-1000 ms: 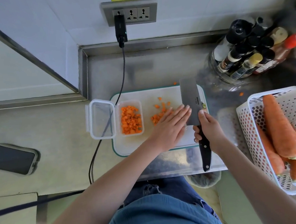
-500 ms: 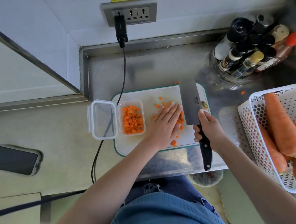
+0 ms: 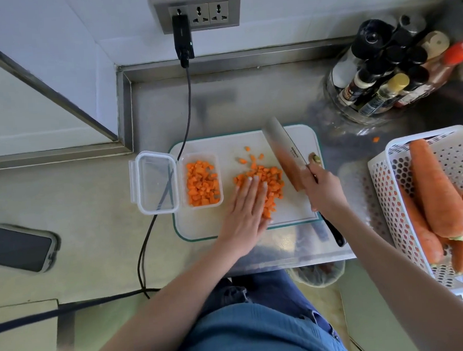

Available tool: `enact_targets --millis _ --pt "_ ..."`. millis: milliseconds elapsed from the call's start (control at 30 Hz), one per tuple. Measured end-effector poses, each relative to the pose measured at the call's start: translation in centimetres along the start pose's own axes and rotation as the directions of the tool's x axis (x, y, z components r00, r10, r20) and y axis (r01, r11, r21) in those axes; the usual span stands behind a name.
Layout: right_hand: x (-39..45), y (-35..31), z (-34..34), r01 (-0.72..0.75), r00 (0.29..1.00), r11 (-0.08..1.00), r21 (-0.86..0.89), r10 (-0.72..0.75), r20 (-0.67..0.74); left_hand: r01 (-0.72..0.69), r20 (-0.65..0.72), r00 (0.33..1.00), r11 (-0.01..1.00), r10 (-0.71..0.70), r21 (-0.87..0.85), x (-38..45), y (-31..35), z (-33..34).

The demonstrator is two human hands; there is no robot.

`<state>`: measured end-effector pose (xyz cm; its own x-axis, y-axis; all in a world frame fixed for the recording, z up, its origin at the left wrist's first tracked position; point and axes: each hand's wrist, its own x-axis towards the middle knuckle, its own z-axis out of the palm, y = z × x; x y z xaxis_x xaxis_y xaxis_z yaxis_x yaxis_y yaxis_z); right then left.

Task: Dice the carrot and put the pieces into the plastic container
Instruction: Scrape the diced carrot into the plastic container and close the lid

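While the right hand (image 3: 321,188) grips the knife (image 3: 286,155), the left hand (image 3: 248,209) lies flat with straight fingers on the carrot pieces (image 3: 269,178) on the cutting board (image 3: 201,226), beside the plastic container (image 3: 202,183).

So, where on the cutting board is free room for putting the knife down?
Bare board lies along the near edge of the cutting board, below the plastic container, and the far strip above the diced carrot. The middle is crowded: left hand, knife.
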<state>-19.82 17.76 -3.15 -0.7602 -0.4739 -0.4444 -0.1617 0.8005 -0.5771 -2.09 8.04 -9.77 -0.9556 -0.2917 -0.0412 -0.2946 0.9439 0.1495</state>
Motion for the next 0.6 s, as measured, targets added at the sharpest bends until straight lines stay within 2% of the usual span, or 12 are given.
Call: enact_targets --millis 100,233,433,500,600 --pt "-1.5 1.5 0.9 -0.001 1.000 0.999 0.050 0.000 0.018 0.055 0.012 0.998 0.998 -0.055 -0.022 1.2 -1.2 -0.1" --pt "-3.4 2.9 2.0 -0.085 0.992 0.976 0.202 0.101 -0.073 0.111 -0.015 0.994 0.992 -0.112 -0.061 2.7 -1.1 -0.2" --pt "-6.2 2.8 5.2 -0.175 0.950 0.911 0.374 0.256 -0.181 0.123 -0.098 0.983 0.947 -0.158 -0.296 3.4 -0.2 -0.2" --pt "-6.9 1.8 6.0 -0.185 0.952 0.886 0.425 0.270 -0.147 0.126 -0.091 0.983 0.943 -0.160 -0.307 4.0 0.5 0.2" --pt "-7.6 0.6 7.2 -0.171 0.972 0.847 0.503 0.229 -0.055 0.050 -0.110 0.990 0.960 -0.083 -0.275 5.1 1.3 0.6"
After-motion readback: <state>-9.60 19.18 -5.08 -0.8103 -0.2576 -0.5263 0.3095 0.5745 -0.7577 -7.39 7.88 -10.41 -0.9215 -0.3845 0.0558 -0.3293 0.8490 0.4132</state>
